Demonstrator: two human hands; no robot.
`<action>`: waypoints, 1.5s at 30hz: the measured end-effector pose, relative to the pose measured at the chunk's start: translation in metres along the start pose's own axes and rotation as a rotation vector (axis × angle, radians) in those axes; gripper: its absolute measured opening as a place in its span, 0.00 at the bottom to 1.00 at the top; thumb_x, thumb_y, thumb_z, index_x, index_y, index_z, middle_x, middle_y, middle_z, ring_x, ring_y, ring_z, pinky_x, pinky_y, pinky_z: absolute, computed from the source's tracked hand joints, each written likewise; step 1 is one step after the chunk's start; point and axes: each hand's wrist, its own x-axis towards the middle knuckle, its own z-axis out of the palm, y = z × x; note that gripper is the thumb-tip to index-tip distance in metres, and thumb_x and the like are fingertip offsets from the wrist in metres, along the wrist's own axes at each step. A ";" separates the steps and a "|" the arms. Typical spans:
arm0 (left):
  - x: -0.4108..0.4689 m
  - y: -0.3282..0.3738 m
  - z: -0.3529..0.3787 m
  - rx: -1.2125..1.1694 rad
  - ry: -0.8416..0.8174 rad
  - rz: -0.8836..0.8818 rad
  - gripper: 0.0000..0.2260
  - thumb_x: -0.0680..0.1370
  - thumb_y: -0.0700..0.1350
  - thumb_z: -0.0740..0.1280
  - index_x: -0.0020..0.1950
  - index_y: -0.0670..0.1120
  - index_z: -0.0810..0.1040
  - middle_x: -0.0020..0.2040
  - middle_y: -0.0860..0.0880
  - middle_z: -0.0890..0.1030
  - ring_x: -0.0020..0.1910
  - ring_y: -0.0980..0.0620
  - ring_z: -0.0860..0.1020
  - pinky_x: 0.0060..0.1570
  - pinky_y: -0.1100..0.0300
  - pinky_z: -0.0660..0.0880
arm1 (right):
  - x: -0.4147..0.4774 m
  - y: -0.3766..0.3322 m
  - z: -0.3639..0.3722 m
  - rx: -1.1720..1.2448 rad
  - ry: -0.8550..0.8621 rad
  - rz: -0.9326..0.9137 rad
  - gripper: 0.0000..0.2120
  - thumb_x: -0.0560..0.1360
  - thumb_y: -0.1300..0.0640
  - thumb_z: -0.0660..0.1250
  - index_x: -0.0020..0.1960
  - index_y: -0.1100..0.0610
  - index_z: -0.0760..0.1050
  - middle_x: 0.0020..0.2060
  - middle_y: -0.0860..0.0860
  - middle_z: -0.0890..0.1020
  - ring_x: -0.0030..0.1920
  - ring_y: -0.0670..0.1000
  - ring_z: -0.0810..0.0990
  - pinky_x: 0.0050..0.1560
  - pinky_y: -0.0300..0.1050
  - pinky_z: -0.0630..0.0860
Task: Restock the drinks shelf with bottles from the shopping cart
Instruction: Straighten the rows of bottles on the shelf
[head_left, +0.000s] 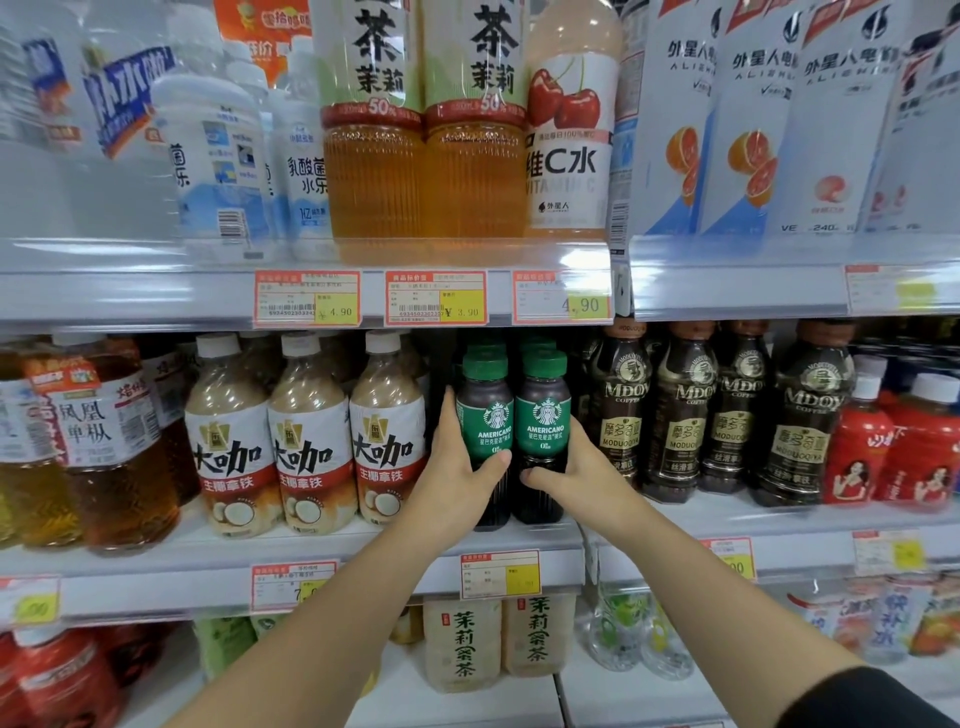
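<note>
Two small Americano coffee bottles stand upright and touching at the front of the middle shelf (156, 564), both smooth dark cylinders with ribbed green caps and glossy green labels. The left hand (457, 467) is wrapped round the left Americano bottle (485, 415), fingers along its outer side and thumb pressed across the front under the label. The right hand (576, 467) clasps the right Americano bottle (544, 410) in the same way, so the two thumbs nearly meet. More green caps show in the row behind this pair.

Just left of the pair stand three rounded coconut latte bottles (311, 441), milky beige with white caps. Just right of the pair is a row of dark MDOY coffee bottles (680, 415) with waisted shoulders, and beyond them red bottles (862, 447). Above the pair, clear ribbed bottles of amber tea (423, 171) sit over a strip of red-and-yellow price tags (436, 299). Below the pair are pale jasmine tea bottles (491, 639). A black sleeve (872, 696) covers the upper right arm
</note>
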 end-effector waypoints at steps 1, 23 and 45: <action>0.000 0.000 0.000 0.003 0.000 0.003 0.37 0.78 0.44 0.65 0.76 0.56 0.42 0.74 0.54 0.61 0.71 0.58 0.62 0.71 0.56 0.59 | 0.000 0.000 0.000 -0.006 0.001 0.000 0.29 0.72 0.68 0.66 0.61 0.43 0.58 0.49 0.34 0.72 0.45 0.24 0.70 0.41 0.17 0.65; 0.000 -0.007 -0.003 0.012 0.027 0.040 0.38 0.76 0.41 0.67 0.76 0.56 0.45 0.72 0.54 0.64 0.70 0.58 0.63 0.71 0.53 0.61 | 0.003 0.006 0.004 -0.022 0.044 -0.054 0.30 0.71 0.64 0.70 0.61 0.41 0.58 0.54 0.37 0.73 0.54 0.32 0.72 0.52 0.22 0.67; -0.011 -0.017 0.001 0.246 0.062 0.016 0.39 0.77 0.39 0.66 0.77 0.54 0.41 0.72 0.53 0.67 0.68 0.54 0.69 0.66 0.54 0.68 | -0.004 0.026 0.017 -0.264 0.257 -0.075 0.33 0.71 0.60 0.71 0.71 0.51 0.60 0.62 0.49 0.75 0.63 0.50 0.73 0.63 0.48 0.71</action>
